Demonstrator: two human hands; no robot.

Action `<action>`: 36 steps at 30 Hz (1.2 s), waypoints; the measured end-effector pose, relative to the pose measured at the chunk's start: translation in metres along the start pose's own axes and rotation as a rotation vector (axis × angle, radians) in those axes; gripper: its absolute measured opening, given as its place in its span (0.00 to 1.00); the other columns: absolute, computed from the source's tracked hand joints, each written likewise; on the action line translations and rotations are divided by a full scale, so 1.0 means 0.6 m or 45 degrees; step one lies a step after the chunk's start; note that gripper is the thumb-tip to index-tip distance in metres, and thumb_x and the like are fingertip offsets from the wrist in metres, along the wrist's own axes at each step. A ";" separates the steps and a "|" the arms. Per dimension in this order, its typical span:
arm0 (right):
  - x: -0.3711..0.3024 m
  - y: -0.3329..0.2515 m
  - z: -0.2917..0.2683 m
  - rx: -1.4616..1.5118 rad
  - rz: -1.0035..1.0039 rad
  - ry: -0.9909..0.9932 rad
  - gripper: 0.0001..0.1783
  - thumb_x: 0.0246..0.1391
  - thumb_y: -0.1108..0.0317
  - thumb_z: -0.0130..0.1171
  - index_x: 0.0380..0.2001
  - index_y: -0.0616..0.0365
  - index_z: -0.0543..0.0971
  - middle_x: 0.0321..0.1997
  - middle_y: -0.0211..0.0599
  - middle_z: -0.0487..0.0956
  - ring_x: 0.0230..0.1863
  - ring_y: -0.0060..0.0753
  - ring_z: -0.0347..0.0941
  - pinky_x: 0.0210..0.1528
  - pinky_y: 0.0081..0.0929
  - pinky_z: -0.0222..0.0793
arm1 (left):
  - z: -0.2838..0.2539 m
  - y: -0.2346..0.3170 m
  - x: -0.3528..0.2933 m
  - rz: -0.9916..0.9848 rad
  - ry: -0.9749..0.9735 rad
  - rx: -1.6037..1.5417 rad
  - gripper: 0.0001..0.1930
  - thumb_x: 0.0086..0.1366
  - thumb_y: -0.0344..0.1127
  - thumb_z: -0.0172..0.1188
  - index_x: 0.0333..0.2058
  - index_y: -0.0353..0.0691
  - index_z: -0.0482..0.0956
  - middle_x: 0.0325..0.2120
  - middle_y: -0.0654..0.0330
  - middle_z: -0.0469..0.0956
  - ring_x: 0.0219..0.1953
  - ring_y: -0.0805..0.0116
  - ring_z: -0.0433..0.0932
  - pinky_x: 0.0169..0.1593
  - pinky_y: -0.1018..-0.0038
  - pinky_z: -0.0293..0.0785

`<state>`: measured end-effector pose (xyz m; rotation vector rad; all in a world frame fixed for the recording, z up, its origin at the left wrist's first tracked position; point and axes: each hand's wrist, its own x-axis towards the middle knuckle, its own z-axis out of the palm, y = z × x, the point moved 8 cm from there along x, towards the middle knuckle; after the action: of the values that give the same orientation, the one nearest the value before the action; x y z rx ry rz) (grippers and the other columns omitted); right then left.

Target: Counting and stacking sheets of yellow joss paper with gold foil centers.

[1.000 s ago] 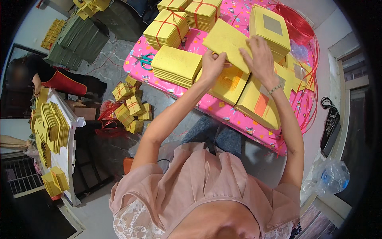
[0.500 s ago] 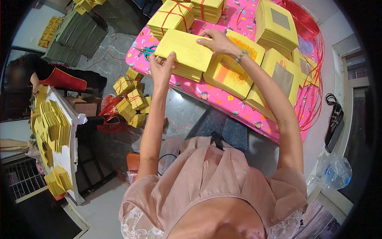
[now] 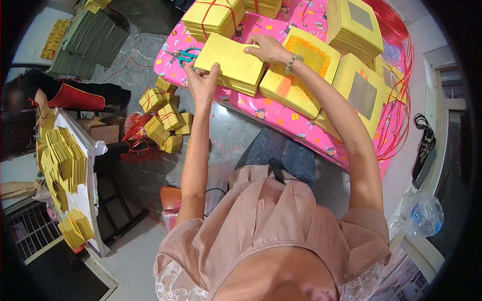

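Note:
A thick stack of yellow paper (image 3: 232, 59) lies on the pink patterned tablecloth (image 3: 236, 106) at the near left of the table. My left hand (image 3: 202, 84) grips its left end, thumb at the near edge. At the stack's far right corner, my right hand (image 3: 268, 49) holds the edge with bent fingers; a beaded bracelet (image 3: 292, 64) is on that wrist. Teal-handled scissors (image 3: 185, 56) lie just left of the stack. On the right, close beside it, is another yellow paper stack with an orange-speckled top (image 3: 286, 85).
Behind stands a yellow bundle tied with red string (image 3: 211, 17). More yellow stacks with grey panels (image 3: 362, 95) and loose red strings (image 3: 401, 120) fill the right side. Tied bundles (image 3: 168, 115) lie on the floor. At left, a person (image 3: 42, 95) is by a white table (image 3: 90, 200).
The upper sheets of the stack, which jutted out over the lower ones, now sit more evenly on them. Both hands stay on the stack. The view has shifted slightly.

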<state>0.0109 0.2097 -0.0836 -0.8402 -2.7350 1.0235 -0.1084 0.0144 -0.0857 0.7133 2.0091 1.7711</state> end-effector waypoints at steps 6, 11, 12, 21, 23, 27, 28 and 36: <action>0.000 0.005 0.004 0.028 0.012 -0.041 0.24 0.53 0.50 0.61 0.43 0.59 0.80 0.41 0.48 0.82 0.45 0.47 0.78 0.49 0.41 0.71 | -0.001 0.003 -0.003 0.072 0.033 0.146 0.36 0.57 0.37 0.70 0.56 0.25 0.60 0.30 0.54 0.79 0.30 0.72 0.78 0.34 0.76 0.74; -0.017 -0.011 -0.001 -0.015 -0.047 0.005 0.21 0.55 0.54 0.61 0.43 0.60 0.78 0.41 0.48 0.81 0.45 0.49 0.78 0.49 0.42 0.71 | 0.004 0.018 -0.020 -0.023 0.048 0.290 0.33 0.54 0.35 0.69 0.53 0.27 0.63 0.37 0.47 0.76 0.36 0.64 0.78 0.40 0.68 0.75; -0.019 -0.015 0.000 -0.015 -0.055 0.008 0.21 0.55 0.54 0.61 0.43 0.60 0.78 0.41 0.48 0.81 0.45 0.49 0.78 0.49 0.42 0.71 | 0.003 0.017 -0.024 -0.016 0.054 0.291 0.33 0.54 0.35 0.69 0.53 0.27 0.63 0.37 0.47 0.76 0.36 0.64 0.78 0.40 0.68 0.75; -0.034 -0.033 -0.003 -0.124 -0.091 0.148 0.19 0.55 0.57 0.60 0.41 0.62 0.77 0.40 0.52 0.80 0.46 0.53 0.77 0.49 0.46 0.70 | 0.069 0.079 -0.009 0.843 -0.407 0.856 0.33 0.53 0.32 0.57 0.62 0.41 0.66 0.62 0.42 0.63 0.63 0.42 0.62 0.65 0.59 0.60; -0.038 -0.046 -0.003 -0.217 -0.070 0.163 0.19 0.55 0.56 0.61 0.40 0.61 0.78 0.40 0.52 0.80 0.45 0.53 0.77 0.48 0.47 0.70 | 0.077 0.063 0.001 0.845 -0.477 0.946 0.32 0.55 0.31 0.55 0.61 0.41 0.67 0.62 0.44 0.64 0.63 0.44 0.63 0.65 0.57 0.59; -0.041 -0.036 -0.008 -0.453 -0.063 0.246 0.20 0.54 0.52 0.62 0.41 0.57 0.79 0.41 0.46 0.79 0.46 0.51 0.75 0.48 0.48 0.69 | 0.108 0.045 -0.016 0.896 -0.548 1.149 0.27 0.65 0.42 0.50 0.63 0.47 0.68 0.64 0.48 0.64 0.64 0.46 0.63 0.66 0.54 0.55; -0.041 -0.037 -0.005 -0.534 -0.085 0.225 0.22 0.54 0.51 0.61 0.43 0.56 0.79 0.41 0.44 0.78 0.46 0.50 0.75 0.46 0.47 0.69 | 0.112 0.045 -0.022 0.925 -0.492 1.267 0.27 0.66 0.46 0.50 0.63 0.49 0.68 0.64 0.49 0.64 0.64 0.46 0.62 0.66 0.54 0.54; -0.108 -0.053 -0.108 -0.393 -0.255 0.594 0.21 0.55 0.48 0.61 0.40 0.55 0.80 0.40 0.42 0.78 0.45 0.47 0.74 0.47 0.45 0.68 | 0.105 0.031 -0.002 0.909 -0.560 1.338 0.28 0.69 0.53 0.46 0.65 0.51 0.66 0.65 0.48 0.63 0.66 0.45 0.60 0.67 0.53 0.52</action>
<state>0.0689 0.1927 -0.0077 -0.7102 -2.5250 0.3173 -0.0684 0.0660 -0.0767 2.1013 2.3956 0.4963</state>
